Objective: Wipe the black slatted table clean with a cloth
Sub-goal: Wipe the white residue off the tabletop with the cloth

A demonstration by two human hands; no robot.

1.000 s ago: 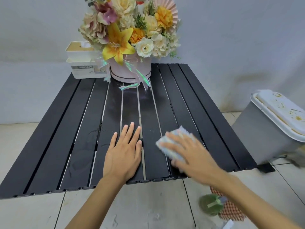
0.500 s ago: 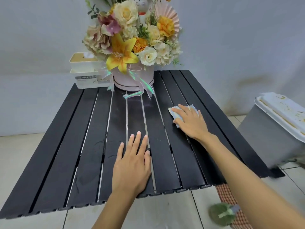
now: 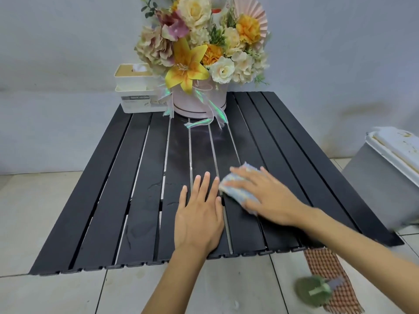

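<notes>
Our right hand presses the cloth flat, fingers straight, on the middle slats of the counter, toward its near edge. Our left hand lies just beside it, fingers flat and holding nothing, likely steadying the counter.

Left hand and right hand lie palm-down, fingers straight, side by side.

Bench slats: black, smooth, faint sheen, streaked. Cloth: pale, nubbly weave. Tissue holder: white plastic, wood-look lid. Floor: glazed tile.
</notes>
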